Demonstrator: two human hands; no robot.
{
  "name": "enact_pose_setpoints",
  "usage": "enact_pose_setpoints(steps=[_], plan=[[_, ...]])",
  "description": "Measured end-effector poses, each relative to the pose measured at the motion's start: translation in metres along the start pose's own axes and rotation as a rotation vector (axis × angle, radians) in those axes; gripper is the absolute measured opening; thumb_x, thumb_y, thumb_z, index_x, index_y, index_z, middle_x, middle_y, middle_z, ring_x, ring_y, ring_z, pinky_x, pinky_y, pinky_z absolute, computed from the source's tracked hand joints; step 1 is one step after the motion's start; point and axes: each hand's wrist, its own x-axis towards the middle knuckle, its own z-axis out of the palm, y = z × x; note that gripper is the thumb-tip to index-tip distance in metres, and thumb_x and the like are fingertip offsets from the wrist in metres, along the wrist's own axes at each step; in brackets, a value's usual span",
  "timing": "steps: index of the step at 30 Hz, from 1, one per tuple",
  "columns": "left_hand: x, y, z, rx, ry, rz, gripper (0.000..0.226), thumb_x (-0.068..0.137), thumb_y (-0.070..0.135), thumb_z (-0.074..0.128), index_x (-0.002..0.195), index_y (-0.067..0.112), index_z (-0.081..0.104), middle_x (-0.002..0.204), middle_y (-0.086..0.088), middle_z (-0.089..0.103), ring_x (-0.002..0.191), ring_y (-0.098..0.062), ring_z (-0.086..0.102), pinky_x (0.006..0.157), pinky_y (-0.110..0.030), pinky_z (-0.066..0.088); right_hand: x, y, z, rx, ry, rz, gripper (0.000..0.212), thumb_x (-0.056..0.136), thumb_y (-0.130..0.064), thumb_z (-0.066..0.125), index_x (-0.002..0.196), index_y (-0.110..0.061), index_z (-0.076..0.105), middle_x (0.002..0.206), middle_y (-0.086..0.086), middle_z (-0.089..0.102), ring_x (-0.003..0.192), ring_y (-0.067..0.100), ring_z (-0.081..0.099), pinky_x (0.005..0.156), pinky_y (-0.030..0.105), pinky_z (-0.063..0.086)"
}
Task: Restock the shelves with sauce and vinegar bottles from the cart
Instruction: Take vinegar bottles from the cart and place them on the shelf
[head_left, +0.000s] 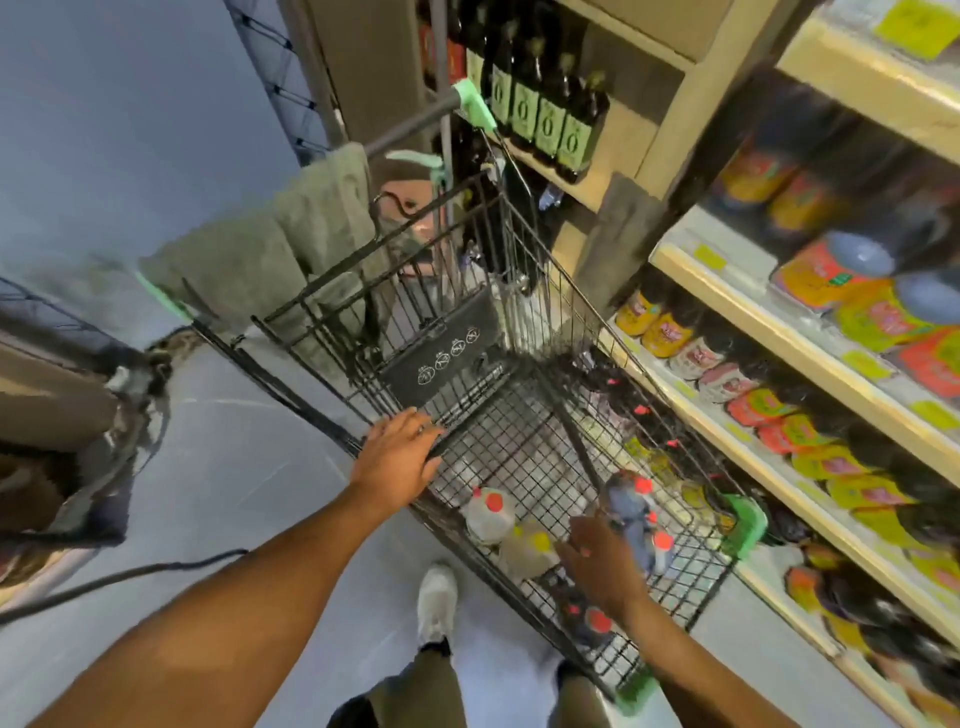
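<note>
A black wire cart (524, 332) with green corner bumpers stands beside the shelves (769, 364). My left hand (397, 457) rests on the cart's left rim with its fingers over the wire. Inside the basket, my right hand (602, 564) grips a dark red-capped bottle (631, 506) and holds it above the cart floor. Clear bottles (491, 512) with red and yellow caps lie on the basket floor near it. More dark red-capped bottles (618, 389) lie along the basket's right side. The frame is motion-blurred.
The shelves on the right hold rows of dark sauce bottles with orange, pink and yellow labels (810, 431). Dark bottles with green labels (545, 122) stand on a back shelf. A grey cloth (270, 244) hangs over the cart handle. My white shoe (437, 603) is beside the cart.
</note>
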Motion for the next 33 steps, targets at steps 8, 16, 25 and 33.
enact_pose_setpoints(steps=[8, 16, 25, 33], plan=[[0.026, -0.001, 0.025, 0.263, -0.155, 0.165, 0.053, 0.102, 0.037, 0.041, 0.154, 0.034, 0.033, 0.165, 0.004, 0.028, 0.155, -0.022, 0.016, 0.123, -0.049, 0.017, 0.037, -0.029, 0.044, -0.100, -0.024, -0.062, 0.045, 0.082, -0.025, 0.080, 0.125, -0.017, 0.069, 0.123, -0.001, 0.070, 0.110, 0.020, 0.066, 0.082, 0.021, 0.044], [0.037, -0.008, 0.036, 0.231, -0.182, 0.238, 0.076, 0.097, 0.067, 0.038, 0.161, 0.035, 0.012, 0.171, 0.004, 0.011, 0.158, -0.022, 0.004, 0.124, -0.051, 0.018, 0.087, -0.058, 0.086, -0.297, -0.047, -0.064, 0.025, 0.087, -0.043, 0.074, 0.107, -0.035, 0.062, 0.110, -0.007, 0.068, 0.093, 0.018, 0.065, 0.084, 0.036, 0.057], [0.026, -0.007, 0.029, 0.089, -0.033, 0.265, 0.102, 0.087, 0.085, 0.031, 0.162, 0.026, -0.004, 0.171, -0.002, 0.013, 0.156, -0.024, 0.018, 0.121, -0.050, 0.031, 0.103, -0.051, 0.093, -0.007, 0.068, -0.160, 0.014, 0.091, -0.028, 0.074, 0.099, -0.019, 0.067, 0.092, -0.008, 0.066, 0.081, 0.012, 0.062, 0.067, 0.015, 0.049], [0.014, 0.001, 0.009, -0.324, 0.154, 0.127, 0.067, 0.107, 0.054, 0.020, 0.161, 0.016, 0.023, 0.156, -0.008, 0.047, 0.138, -0.024, 0.051, 0.107, -0.040, 0.042, 0.099, -0.097, 0.007, 0.259, 0.108, -0.257, 0.024, 0.097, -0.034, 0.066, 0.095, -0.011, 0.070, 0.078, -0.002, 0.062, 0.064, 0.006, 0.050, 0.059, 0.018, 0.042]])
